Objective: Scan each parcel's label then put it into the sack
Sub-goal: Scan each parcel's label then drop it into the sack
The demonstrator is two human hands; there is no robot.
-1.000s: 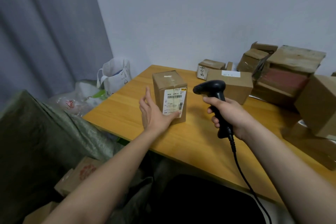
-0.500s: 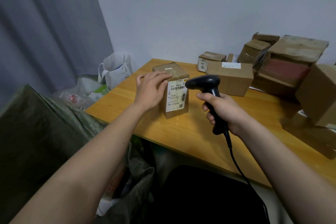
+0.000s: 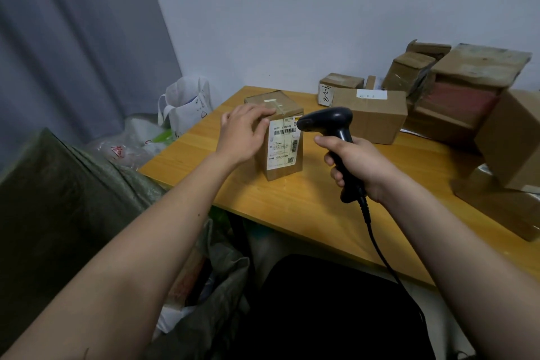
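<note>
Wooden table (image 3: 306, 213) against a pale wall, grey curtain at left. Small upright cardboard parcel (image 3: 287, 172) standing near the table's left front corner, white shipping label (image 3: 283, 145) with barcode on the side facing the camera. Left hand (image 3: 244, 133) resting on the parcel's top left edge, fingers loosely curved over the top and upper side, touching the box, not clearly clamping it. Right hand (image 3: 355, 165) wrapped tight round the handle of a black handheld scanner (image 3: 330, 126), forefinger at the trigger area; scanner head just beside the label's upper right corner, pointing left at it; black cable (image 3: 377, 245) trailing down off the table's front edge. Green woven sack (image 3: 58, 213) at lower left beside and below the table, mouth open, some packages inside partly hidden by the left forearm. More cardboard boxes (image 3: 371, 112) stacked along the table's back and right side, one with handwritten numbers on its end. White tote bag (image 3: 187, 105) and clear plastic bags (image 3: 131, 143) on the floor by the curtain. Dark seat (image 3: 336, 310) below the table's front edge.
</note>
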